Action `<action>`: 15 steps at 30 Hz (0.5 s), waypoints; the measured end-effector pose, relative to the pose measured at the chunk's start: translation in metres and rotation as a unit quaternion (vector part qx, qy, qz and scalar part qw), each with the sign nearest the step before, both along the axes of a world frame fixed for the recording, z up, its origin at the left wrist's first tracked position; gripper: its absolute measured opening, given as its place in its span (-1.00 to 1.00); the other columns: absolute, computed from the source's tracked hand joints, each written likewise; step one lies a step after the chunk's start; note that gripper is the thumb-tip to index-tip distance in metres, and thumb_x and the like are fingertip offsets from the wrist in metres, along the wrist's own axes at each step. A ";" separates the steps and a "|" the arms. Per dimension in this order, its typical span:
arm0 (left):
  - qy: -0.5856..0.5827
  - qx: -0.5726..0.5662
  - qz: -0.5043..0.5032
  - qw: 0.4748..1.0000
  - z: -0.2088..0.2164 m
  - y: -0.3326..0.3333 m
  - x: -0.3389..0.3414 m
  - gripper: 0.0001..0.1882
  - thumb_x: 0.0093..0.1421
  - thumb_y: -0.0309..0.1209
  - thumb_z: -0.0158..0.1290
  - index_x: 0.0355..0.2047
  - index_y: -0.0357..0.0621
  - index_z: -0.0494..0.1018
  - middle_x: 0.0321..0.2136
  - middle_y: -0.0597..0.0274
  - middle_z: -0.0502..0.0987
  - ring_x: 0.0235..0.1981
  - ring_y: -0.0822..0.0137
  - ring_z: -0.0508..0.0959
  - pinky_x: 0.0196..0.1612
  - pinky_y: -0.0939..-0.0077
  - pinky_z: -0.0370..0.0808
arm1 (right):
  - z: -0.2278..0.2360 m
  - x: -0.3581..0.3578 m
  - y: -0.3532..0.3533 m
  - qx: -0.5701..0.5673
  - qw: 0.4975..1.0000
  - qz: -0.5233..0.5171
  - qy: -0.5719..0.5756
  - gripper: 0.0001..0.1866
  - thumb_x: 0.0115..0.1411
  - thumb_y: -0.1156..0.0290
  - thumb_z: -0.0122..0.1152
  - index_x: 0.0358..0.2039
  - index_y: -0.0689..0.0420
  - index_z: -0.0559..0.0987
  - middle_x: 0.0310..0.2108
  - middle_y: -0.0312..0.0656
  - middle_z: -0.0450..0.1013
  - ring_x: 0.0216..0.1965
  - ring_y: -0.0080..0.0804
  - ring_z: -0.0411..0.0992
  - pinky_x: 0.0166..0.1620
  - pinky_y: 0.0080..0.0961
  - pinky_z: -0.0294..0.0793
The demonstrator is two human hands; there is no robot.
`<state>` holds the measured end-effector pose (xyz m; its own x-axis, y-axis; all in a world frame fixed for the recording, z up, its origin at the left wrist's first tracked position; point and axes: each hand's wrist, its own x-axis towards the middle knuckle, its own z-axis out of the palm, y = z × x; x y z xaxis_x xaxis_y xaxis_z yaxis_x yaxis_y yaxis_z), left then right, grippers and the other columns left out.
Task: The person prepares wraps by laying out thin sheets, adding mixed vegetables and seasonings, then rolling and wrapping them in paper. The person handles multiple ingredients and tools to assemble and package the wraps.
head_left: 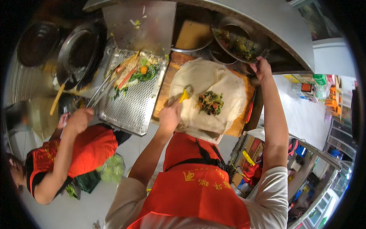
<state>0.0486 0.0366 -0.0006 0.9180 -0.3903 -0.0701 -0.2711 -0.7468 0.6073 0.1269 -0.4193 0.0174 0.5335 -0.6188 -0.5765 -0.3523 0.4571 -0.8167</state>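
My left hand (170,115) is closed around a spoon (185,95) with a yellow handle, held over a large thin sheet of dough (232,86). A small heap of chopped greens and reddish bits (210,103) lies on the sheet, just right of the spoon. The sheet is spread on a wooden board (250,87), with its near edge hanging over. At the far right, my right hand (262,68) grips the rim of a metal bowl (249,31), which is tilted and holds more chopped greens.
On the left, a co-worker's hand (79,120) works tongs (100,91) at noodles and vegetables on a perforated metal tray (126,114). Dark pans (82,45) stand beyond. A round pot (190,36) sits behind the board, under an overhanging metal edge (263,19).
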 end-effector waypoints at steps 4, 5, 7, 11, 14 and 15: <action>0.042 -0.019 0.024 0.999 0.009 0.006 0.004 -0.68 0.22 -0.41 0.01 -0.02 -0.11 0.52 -0.38 -0.07 0.60 -0.49 -0.04 0.59 -0.42 0.14 0.53 | 0.018 -0.009 0.011 0.012 1.000 -0.008 -0.023 -0.70 0.33 0.33 0.02 -0.01 0.23 0.39 -0.25 -0.11 0.40 -0.37 -0.33 0.48 -0.24 -0.41 0.70; 0.019 -0.037 0.026 0.999 0.018 0.002 0.007 -0.69 0.21 -0.42 0.02 -0.03 -0.12 0.53 -0.37 -0.08 0.60 -0.47 -0.03 0.59 -0.41 0.15 0.53 | 0.025 -0.009 0.018 0.017 0.999 -0.023 -0.044 -0.68 0.35 0.31 0.00 0.02 0.22 0.37 -0.19 -0.08 0.43 -0.32 -0.30 0.50 -0.20 -0.41 0.70; -0.024 -0.071 0.032 0.997 0.031 -0.013 0.005 -0.70 0.19 -0.44 0.04 -0.06 -0.13 0.54 -0.34 -0.09 0.60 -0.45 -0.02 0.60 -0.40 0.17 0.54 | 0.025 -0.022 0.034 0.052 0.992 -0.047 -0.108 -0.61 0.40 0.22 -0.08 0.11 0.20 0.33 0.00 -0.01 0.43 -0.12 -0.21 0.50 -0.07 -0.37 0.65; -0.007 0.025 -0.005 1.000 0.029 -0.017 0.007 -0.74 0.17 -0.48 0.08 -0.12 -0.21 0.56 -0.39 -0.14 0.58 -0.44 -0.07 0.59 -0.40 0.19 0.52 | 0.024 -0.032 0.077 0.066 0.972 -0.096 -0.203 -0.51 0.41 0.19 -0.08 0.23 0.21 0.24 0.13 0.04 0.32 0.08 -0.11 0.40 0.09 -0.23 0.54; -0.035 0.042 -0.038 0.998 0.045 -0.023 0.010 -0.74 0.16 -0.51 0.07 -0.12 -0.20 0.55 -0.33 -0.11 0.59 -0.35 -0.06 0.60 -0.32 0.18 0.53 | 0.021 -0.062 0.105 0.056 0.967 -0.125 -0.214 -0.48 0.41 0.22 -0.06 0.27 0.20 0.19 0.18 0.02 0.28 0.11 -0.10 0.39 0.13 -0.18 0.49; -0.047 0.028 -0.040 0.998 0.048 -0.022 0.005 -0.73 0.16 -0.50 0.07 -0.11 -0.20 0.55 -0.33 -0.10 0.59 -0.35 -0.06 0.60 -0.32 0.18 0.53 | 0.020 -0.075 0.117 0.039 0.972 -0.121 -0.198 -0.49 0.40 0.21 -0.05 0.25 0.21 0.20 0.19 0.00 0.26 0.10 -0.12 0.39 0.10 -0.21 0.50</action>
